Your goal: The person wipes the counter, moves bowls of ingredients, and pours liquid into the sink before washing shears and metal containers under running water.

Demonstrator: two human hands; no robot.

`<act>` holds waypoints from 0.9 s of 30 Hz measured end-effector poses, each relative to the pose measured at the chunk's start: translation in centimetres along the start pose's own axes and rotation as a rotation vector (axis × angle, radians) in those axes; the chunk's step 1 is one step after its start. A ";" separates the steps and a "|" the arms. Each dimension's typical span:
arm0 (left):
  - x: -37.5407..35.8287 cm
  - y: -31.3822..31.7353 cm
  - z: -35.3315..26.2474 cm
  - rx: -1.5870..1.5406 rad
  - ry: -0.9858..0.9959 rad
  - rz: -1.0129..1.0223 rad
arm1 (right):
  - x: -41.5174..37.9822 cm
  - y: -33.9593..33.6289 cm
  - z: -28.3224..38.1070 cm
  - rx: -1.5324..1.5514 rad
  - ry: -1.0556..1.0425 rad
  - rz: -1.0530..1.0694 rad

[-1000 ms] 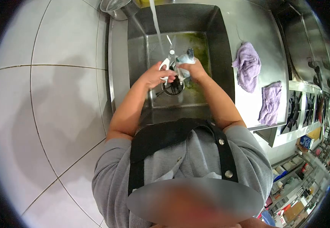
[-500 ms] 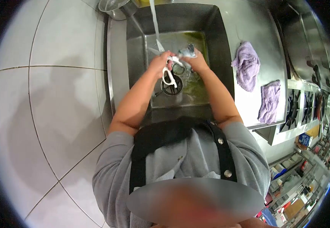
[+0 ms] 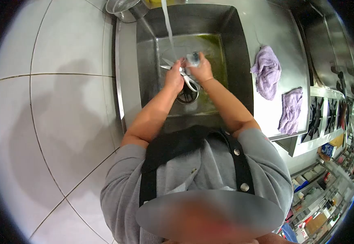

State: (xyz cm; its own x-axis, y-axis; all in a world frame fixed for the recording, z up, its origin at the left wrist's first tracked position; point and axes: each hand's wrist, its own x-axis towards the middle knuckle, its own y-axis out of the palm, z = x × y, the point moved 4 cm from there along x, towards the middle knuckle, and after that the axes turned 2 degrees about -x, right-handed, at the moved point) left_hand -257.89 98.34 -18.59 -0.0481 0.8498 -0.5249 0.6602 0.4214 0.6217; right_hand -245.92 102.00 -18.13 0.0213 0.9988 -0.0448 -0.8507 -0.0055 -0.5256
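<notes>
My left hand (image 3: 174, 78) is closed round a pair of white-handled scissors (image 3: 192, 84) over the sink (image 3: 236, 61). Their blades stick out to the upper left, spread apart, while the handle loops point to the lower right. In my right hand (image 3: 202, 70) is a blurred grey-white wad (image 3: 193, 59), held close beside the scissors; its kind does not show. Tap water (image 3: 167, 20) runs down in a thin stream just above my left fingers. Below the hands lies the round drain (image 3: 187, 97), partly covered by the scissors' handles.
Two purple cloths (image 3: 267, 73) (image 3: 291, 110) lie on the steel counter (image 3: 242, 16) to the right. A clear container (image 3: 127, 9) stands at the sink's upper left corner. Beyond the counter is a stove (image 3: 316, 116), with crowded shelves (image 3: 315, 191) at the lower right.
My hands have come closer together, the right one moving left with the wad. The scissors have turned, and their handle loops now lie nearer each other, toward the lower right.
</notes>
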 end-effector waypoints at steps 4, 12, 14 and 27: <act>0.0 -0.5 -0.1 0.076 0.041 0.062 | 1.4 -0.7 -0.3 0.046 -0.100 0.074; 1.0 0.3 -2.9 0.068 0.428 -0.087 | 1.3 -1.7 -8.1 0.651 0.612 -0.239; 0.7 1.4 -2.3 -0.023 0.441 -0.126 | -2.7 1.5 -5.3 1.162 0.919 0.040; 0.0 1.0 0.2 0.158 0.303 -0.059 | 0.5 3.7 -2.8 1.177 0.836 -0.208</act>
State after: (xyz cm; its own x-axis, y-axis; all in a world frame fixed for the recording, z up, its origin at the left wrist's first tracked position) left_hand -257.12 98.67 -18.07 -0.2944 0.8909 -0.3458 0.7566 0.4383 0.4852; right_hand -247.58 102.29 -22.48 0.1385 0.6548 -0.7430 -0.7145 0.5855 0.3829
